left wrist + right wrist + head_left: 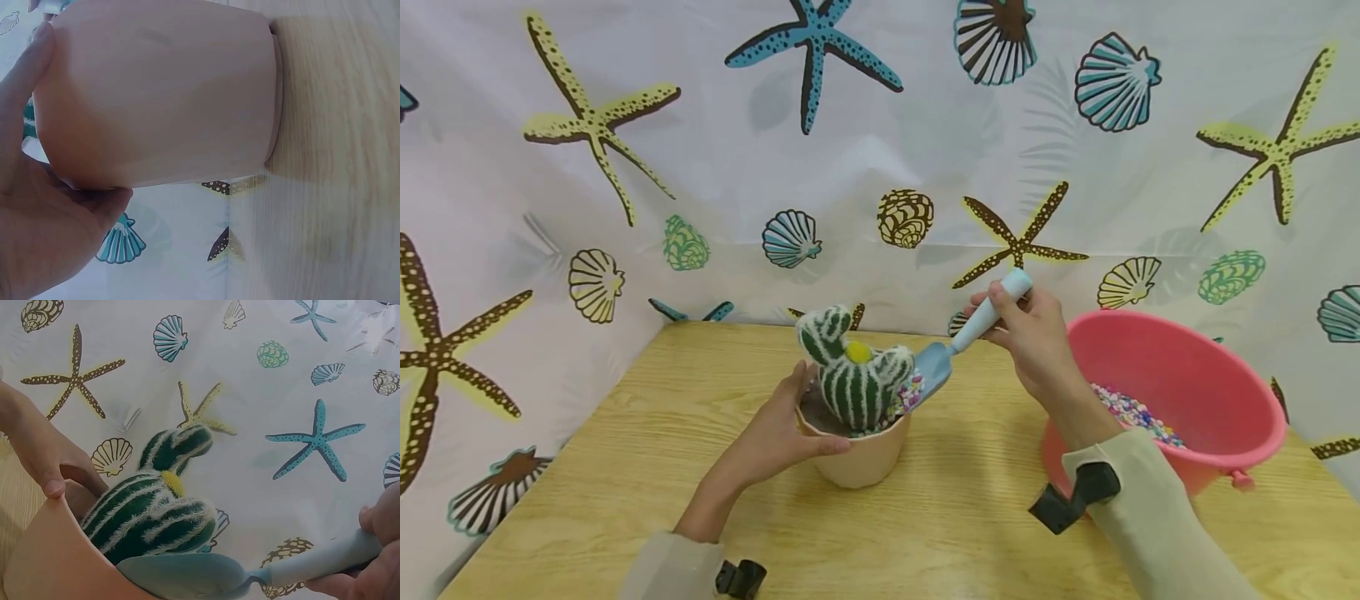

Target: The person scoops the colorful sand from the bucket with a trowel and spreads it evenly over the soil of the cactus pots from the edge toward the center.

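Observation:
A green and white fuzzy toy cactus [853,392] with a yellow tuft stands in a peach-coloured pot [861,458] on the table. My left hand [782,429] grips the pot's left side, thumb along the near rim, as the left wrist view also shows. In my right hand [1033,333] is the handle of a light blue trowel [934,367]. Its blade tilts down over the pot's right rim beside the cactus. Small coloured pebbles [910,392] lie at the blade's tip and against the cactus. In the right wrist view the blade [187,575] meets the rim.
A pink bucket [1172,350] stands on the right, under my right forearm, with coloured pebbles [1135,412] inside. The wooden table [700,375] ends at a white cloth [865,150] printed with starfish and shells.

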Tool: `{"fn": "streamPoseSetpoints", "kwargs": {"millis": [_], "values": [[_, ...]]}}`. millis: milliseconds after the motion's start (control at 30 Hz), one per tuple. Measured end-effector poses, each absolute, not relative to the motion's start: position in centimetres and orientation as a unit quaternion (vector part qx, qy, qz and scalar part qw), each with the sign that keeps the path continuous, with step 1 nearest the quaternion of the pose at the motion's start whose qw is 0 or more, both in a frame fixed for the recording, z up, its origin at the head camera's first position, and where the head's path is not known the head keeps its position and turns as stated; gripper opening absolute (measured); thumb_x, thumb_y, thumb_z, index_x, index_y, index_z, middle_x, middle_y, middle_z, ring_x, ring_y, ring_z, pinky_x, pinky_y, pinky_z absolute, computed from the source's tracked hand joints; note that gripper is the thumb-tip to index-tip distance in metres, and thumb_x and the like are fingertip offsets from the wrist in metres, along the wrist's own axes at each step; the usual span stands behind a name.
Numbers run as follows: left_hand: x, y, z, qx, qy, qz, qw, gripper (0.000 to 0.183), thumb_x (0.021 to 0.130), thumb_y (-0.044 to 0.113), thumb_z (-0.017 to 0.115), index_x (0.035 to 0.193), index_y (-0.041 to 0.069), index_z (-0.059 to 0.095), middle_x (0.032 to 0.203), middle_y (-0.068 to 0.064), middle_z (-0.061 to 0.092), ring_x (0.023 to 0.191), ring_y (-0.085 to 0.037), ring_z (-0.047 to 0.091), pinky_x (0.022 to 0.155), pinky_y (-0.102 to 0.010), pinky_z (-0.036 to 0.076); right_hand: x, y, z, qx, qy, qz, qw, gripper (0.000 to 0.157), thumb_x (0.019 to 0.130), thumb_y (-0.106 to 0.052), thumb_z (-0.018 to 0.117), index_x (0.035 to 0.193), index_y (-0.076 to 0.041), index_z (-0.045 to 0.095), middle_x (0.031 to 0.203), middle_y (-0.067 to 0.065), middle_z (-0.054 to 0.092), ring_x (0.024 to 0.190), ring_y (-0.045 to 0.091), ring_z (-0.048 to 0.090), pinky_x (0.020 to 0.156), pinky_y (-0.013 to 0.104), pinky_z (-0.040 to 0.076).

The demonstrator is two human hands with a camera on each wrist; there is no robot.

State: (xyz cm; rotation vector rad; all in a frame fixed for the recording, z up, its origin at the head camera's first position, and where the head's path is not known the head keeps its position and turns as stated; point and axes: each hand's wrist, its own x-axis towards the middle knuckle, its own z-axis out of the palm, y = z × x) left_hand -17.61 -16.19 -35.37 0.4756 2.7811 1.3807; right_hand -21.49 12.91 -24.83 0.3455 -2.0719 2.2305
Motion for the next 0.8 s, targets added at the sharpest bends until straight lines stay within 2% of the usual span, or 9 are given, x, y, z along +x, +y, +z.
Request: {"fn": "streamPoseSetpoints", "kwargs": {"millis": [167,433,633,800], "values": [[-17.5,-16.0,-35.2,0.155,0.884,0.441,-0.002,0.121,0.074,0.042,0.08,0.151,-0.001,-0.002,0.158,-0.024,0.007,0.144,-0.041,0.014,0.113,-0.059,0.021,-21.4,12.9,-24.4,0.122,-0.681,0.719,0.067,0.017,0.101,-0.017,0.046,0.104,0.0,0.05,0.094,0.003,0.06,0.092,0.014,0.067,0.08,0.029,0.057],[-17.6,-15.8,-35.1,0.155,0.89,0.428,-0.005,0.122,0.074,0.044,0.08,0.151,-0.001,-0.003,0.158,-0.024,0.006,0.144,-0.041,0.013,0.112,-0.059,0.021,-20.9,13.3,-23.7,0.118,-0.68,0.719,0.081,0.012,0.1,-0.017,0.047,0.101,-0.005,0.051,0.094,0.001,0.061,0.088,0.011,0.068,0.079,0.027,0.057],[-17.8,-16.2,-35.1,0.161,0.89,0.426,0.014,0.12,0.075,0.047,0.077,0.152,0.002,-0.003,0.158,-0.022,0.004,0.144,-0.042,0.013,0.112,-0.06,0.021,-20.8,13.5,-23.8,0.096,-0.709,0.694,0.083,0.02,0.099,-0.02,0.05,0.103,-0.001,0.052,0.095,0.002,0.062,0.089,0.01,0.067,0.084,0.032,0.056],[-17.6,-16.8,-35.1,0.164,0.888,0.429,0.026,0.112,0.079,0.043,0.075,0.153,0.004,0.0,0.159,-0.02,0.007,0.142,-0.042,0.02,0.111,-0.06,0.024,-20.8,13.7,-24.1,0.073,-0.724,0.683,0.063,0.024,0.099,-0.019,0.051,0.105,0.004,0.052,0.095,0.002,0.06,0.083,0.006,0.065,0.082,0.03,0.056]]}}
